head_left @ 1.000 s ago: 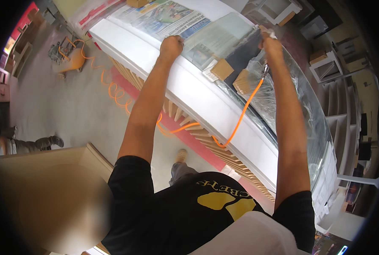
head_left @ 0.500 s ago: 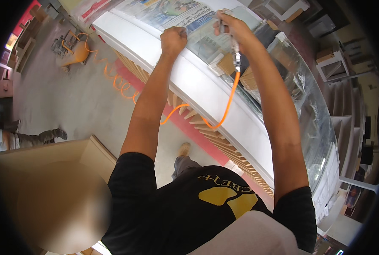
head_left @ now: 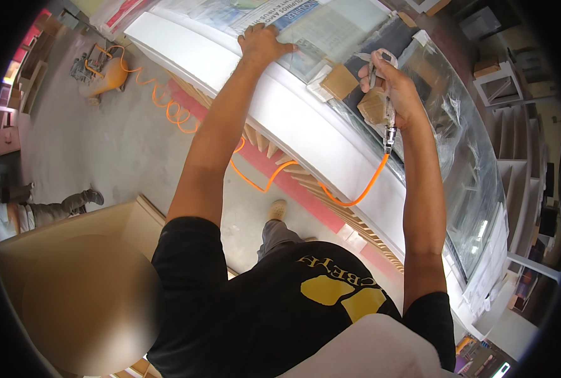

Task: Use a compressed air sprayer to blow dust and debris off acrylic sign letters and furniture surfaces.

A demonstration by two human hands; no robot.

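My left hand (head_left: 263,44) rests flat, fingers apart, on the clear plastic sheet (head_left: 331,34) that covers newspapers on a long white counter (head_left: 280,107). My right hand (head_left: 391,88) is closed around a metal air blow gun (head_left: 384,94), held upright above a dark panel. An orange coiled air hose (head_left: 356,195) hangs from the gun's lower end and sags down across the counter's front toward the floor. A small brown block (head_left: 340,80) lies just left of my right hand, and another brown block (head_left: 372,107) sits partly behind it.
The hose runs left over the concrete floor to an orange compressor (head_left: 107,72). Wooden slats (head_left: 331,201) line the counter's base. A large cardboard box (head_left: 73,252) stands at lower left. Another person's legs (head_left: 47,208) lie at the left edge. White shelves (head_left: 513,138) stand to the right.
My right hand has drawn the blow gun back and to the right, from beside my left hand to over the dark panel. My left hand has opened flat on the plastic.
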